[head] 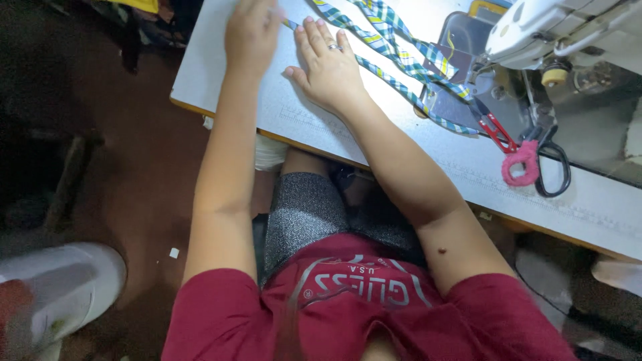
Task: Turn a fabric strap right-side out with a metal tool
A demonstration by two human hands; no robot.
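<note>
Grey laminate sewing table (374, 157) with a wooden front edge, brightly lit at the far end, dim brown floor (140, 167) below and to the left.

Left hand (251, 30): resting on the table near its far edge, fingers drawn together over the near end of a plaid fabric strip (388, 70). Whether the fingertips actually pinch the strip cannot be told; they are partly cut off by the frame.

Right hand (328, 63): laid flat, palm down, fingers extended and slightly spread, ring on one finger, tips touching the strip just beside the left hand.

Strip location: on the table top, running from the two hands toward the sewing machine (562, 33). Several lengths lie side by side, some crossing. Long axis runs diagonally, upper left to lower right in view, with the far end at the presser foot area.

Handling judgement: narrow woven strip, light, soft and limp; it will buckle if pushed and should slide easily on the smooth top. Best taken by pinching the edges near the end, or held down flat under the fingers.

Also present: red-handled thread snips (496, 132) and black-handled scissors with pink wrapping (535, 164), both just right of the strip.
</note>
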